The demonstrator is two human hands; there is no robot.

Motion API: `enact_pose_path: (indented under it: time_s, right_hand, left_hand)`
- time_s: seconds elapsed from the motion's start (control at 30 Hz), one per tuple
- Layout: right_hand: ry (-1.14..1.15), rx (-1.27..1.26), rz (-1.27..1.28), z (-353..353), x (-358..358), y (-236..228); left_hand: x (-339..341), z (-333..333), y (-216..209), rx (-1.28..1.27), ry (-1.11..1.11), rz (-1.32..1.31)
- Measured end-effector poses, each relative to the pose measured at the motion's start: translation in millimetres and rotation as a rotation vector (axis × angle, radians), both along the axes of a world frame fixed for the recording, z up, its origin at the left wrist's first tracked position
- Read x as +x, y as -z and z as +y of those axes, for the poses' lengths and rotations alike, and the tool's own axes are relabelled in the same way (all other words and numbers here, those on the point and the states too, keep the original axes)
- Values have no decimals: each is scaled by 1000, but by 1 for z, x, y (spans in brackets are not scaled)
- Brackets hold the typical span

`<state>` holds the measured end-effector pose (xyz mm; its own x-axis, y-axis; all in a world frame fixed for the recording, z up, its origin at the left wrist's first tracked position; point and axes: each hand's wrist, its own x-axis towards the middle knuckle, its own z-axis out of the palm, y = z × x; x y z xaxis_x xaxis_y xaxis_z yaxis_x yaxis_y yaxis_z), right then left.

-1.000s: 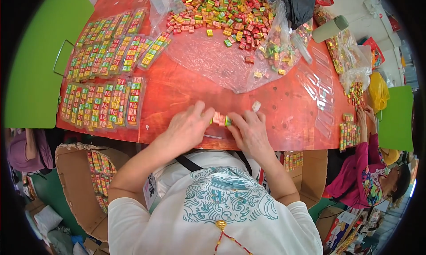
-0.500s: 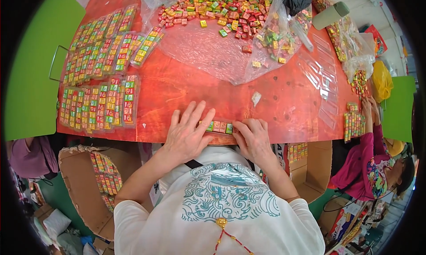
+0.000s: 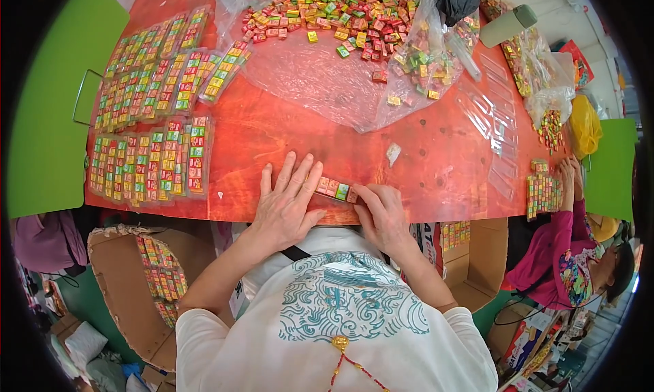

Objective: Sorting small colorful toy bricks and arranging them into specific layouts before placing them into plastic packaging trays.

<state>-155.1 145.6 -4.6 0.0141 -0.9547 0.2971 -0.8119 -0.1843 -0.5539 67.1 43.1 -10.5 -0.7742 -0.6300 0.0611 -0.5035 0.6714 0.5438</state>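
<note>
Lying spread, no longer pinching, left hand over block row, right hand at its end, grip unclear

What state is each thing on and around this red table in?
Left grip: open, fingers spread over the row's left end
Right grip: fingers bent at the row's right end
Row of small boxes: lined up, partly covered
Box pile: loose
Left-side clear trays: filled, overlapping
Right-side clear trays: empty
Left cardboard carton: open, partly filled
</note>
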Motion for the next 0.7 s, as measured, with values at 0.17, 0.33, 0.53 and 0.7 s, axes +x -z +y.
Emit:
enact_pose_path:
  time_s: [0.17, 0.33, 0.53, 0.7]
  right_hand:
    - [-97, -34, -25, -27, 12, -4]
    - [-196, -40, -112, -60, 19, -5]
    - [-11, -192, 114, -109, -8, -21]
    - [187, -179, 451, -166, -59, -2]
  left_hand:
    - [-5, -4, -6, -214, -96, -85]
    - [0, -13, 2, -235, -51, -54]
    - [4, -22, 10, -313, -79, -74]
    - [-1, -10, -5, -380, -197, -163]
